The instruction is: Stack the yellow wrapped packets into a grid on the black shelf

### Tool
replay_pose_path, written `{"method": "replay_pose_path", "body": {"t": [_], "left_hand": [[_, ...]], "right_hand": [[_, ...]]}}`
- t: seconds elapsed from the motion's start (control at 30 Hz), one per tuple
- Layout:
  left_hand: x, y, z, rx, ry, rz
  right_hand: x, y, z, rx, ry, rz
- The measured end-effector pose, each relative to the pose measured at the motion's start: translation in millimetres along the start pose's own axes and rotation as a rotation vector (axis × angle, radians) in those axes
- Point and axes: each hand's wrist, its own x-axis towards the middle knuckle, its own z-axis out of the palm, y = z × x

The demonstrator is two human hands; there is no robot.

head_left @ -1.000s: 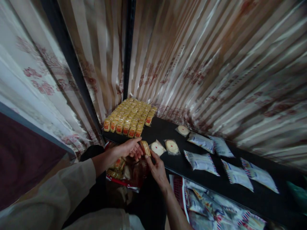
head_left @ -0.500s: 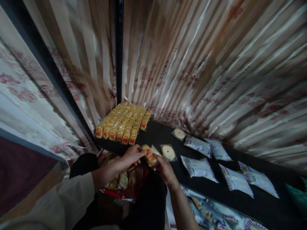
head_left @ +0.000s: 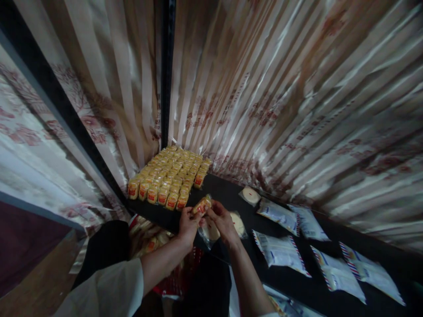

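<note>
My left hand and my right hand are closed on a small wrapped yellow cake with a red label, one at each end. They hold it just above the black shelf. Under the hands, partly covered by them, is a round pale pastry in a clear packet; whether fingers touch it I cannot tell. A second round packet lies right behind my right hand. Beyond my left hand, several wrapped yellow cakes stand in tight rows in the shelf's corner.
Several white pouches with striped ends lie along the shelf to the right. Another round packet is near the back. A red basket of wrapped goods stands below, by my legs. Patterned sheeting hangs behind a dark post.
Both hands have come up with the cake, and it is turned. The round packet beneath them shows more now. The view has shifted slightly.
</note>
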Motion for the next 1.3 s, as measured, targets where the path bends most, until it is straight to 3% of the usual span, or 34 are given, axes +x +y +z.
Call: {"method": "replay_pose_path", "body": {"t": [0.13, 0.23, 0.53, 0.73, 1.0, 1.3], "left_hand": [[3, -5, 1.6, -0.089, 0.008, -0.012], [3, -8, -3.1, -0.013, 0.006, 0.011], [23, -1, 2.8, 0.018, -0.132, 0.067], [41, -6, 9.8, -0.022, -0.209, 0.108], [61, -17, 7.9, 0.033, -0.191, 0.167], [69, -20, 8.5, 0.100, -0.167, 0.231]], "right_hand": [[26, 7, 1, -0.116, 0.059, -0.128], [49, 13, -1, -0.322, 0.141, -0.211], [89, 21, 22, -0.611, 0.224, -0.254], [93, 19, 32, -0.583, 0.284, -0.204], [97, 36, 36, -0.483, 0.389, -0.217], [101, 47, 36, -0.362, 0.339, -0.210]]}}
